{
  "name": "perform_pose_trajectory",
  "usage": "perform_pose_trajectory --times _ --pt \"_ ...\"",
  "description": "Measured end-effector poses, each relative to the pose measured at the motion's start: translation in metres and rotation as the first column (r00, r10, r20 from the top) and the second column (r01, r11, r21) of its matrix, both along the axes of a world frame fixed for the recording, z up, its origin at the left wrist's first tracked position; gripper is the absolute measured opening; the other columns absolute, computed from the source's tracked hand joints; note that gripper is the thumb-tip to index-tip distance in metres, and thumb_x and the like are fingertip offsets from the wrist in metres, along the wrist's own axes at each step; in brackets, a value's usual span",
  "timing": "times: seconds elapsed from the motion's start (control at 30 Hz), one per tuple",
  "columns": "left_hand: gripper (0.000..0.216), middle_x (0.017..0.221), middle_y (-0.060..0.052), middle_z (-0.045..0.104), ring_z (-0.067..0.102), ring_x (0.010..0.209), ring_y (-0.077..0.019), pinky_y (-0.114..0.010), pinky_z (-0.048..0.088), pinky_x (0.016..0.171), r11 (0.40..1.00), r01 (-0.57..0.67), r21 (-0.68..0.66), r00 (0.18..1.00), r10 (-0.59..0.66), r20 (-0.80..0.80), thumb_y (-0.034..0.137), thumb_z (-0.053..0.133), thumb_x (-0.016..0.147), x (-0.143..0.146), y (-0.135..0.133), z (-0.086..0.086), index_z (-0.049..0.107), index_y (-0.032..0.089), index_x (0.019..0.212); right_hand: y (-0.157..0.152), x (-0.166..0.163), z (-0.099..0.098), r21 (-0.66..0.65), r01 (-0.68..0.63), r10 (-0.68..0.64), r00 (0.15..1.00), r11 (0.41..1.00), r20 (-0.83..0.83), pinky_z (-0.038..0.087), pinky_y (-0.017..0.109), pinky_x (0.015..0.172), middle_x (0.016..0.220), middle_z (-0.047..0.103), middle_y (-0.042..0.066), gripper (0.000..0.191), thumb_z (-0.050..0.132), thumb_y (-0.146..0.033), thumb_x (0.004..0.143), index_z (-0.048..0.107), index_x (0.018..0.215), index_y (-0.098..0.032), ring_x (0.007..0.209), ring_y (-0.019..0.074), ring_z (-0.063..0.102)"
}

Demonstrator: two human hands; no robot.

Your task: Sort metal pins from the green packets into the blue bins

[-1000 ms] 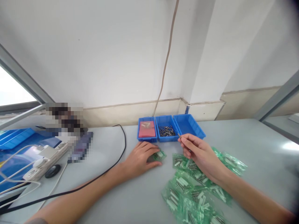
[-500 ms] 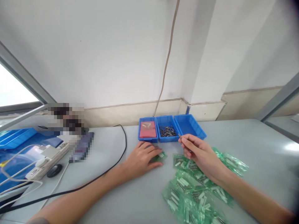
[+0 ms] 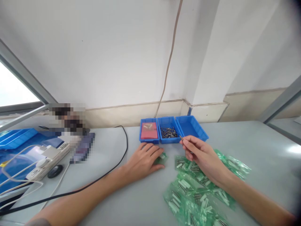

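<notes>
My left hand (image 3: 146, 159) lies on the table with thumb and fingers apart. A small green plastic bag (image 3: 162, 158) sits partly under its fingers, its contents mostly hidden. My right hand (image 3: 198, 152) is closed in a pinch on a thin screw (image 3: 181, 137), whose tip pokes out past the fingertips at the front edge of the bins. Just beyond is a blue bin of loose screws (image 3: 168, 132). Below and around my right hand lie several green bags (image 3: 183, 185) holding white plugs and screws.
Left of the screw bin stands a blue bin with a red sheet (image 3: 149, 131) and a small clear bag. To its right is another blue bin (image 3: 191, 127). A black cable (image 3: 125, 141) crosses my left forearm. A power strip (image 3: 44, 166) and mouse (image 3: 55, 171) are leftmost.
Both hands keep nearly the same place and grip. The whole view has shifted very slightly.
</notes>
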State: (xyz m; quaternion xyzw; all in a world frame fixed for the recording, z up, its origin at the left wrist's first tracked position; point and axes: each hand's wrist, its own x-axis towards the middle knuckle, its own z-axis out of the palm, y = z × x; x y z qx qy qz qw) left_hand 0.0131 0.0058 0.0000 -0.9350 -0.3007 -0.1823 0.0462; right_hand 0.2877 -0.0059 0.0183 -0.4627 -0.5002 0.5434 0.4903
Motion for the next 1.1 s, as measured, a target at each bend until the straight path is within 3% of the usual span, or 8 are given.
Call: perform_pose_trajectory --times 0.3,0.7,1.1 --pt "0.063 0.132 -0.017 0.067 0.063 0.121 -0.0333 -0.052 0.052 0.106 0.999 -0.024 -0.023 0.997 0.025 0.066 0.061 0.063 0.101 -0.0005 0.0017 -0.0017 0.055 0.014 0.143 -0.0023 0.0032 -0.0001 0.107 0.021 -0.043 0.975 0.994 0.217 0.035 0.030 0.060 0.064 0.051 -0.005 0.034 0.062 -0.060 0.102 0.065 0.109 -0.027 0.061 0.0159 0.046" --pt "0.052 0.132 -0.016 0.064 0.061 0.122 -0.0320 -0.050 0.053 0.106 0.997 -0.032 -0.064 0.996 0.037 0.085 0.056 0.066 0.102 -0.0013 0.0005 -0.0026 0.060 0.015 0.134 -0.0077 -0.0012 0.0045 0.250 -0.050 -0.052 0.921 0.967 0.386 0.036 0.029 0.057 0.069 0.049 -0.005 0.025 0.062 -0.051 0.103 0.062 0.098 -0.027 0.061 0.0156 0.045" --pt "0.056 0.126 -0.014 0.068 0.062 0.117 -0.0307 -0.048 0.053 0.104 0.997 -0.021 -0.070 0.997 0.026 0.067 0.058 0.060 0.104 -0.0006 0.0019 -0.0034 0.059 0.015 0.141 -0.0080 -0.0020 0.0068 0.179 -0.105 0.029 0.924 0.978 0.382 0.040 0.029 0.058 0.071 0.055 -0.003 0.028 0.059 -0.053 0.103 0.068 0.100 -0.026 0.061 0.0159 0.049"
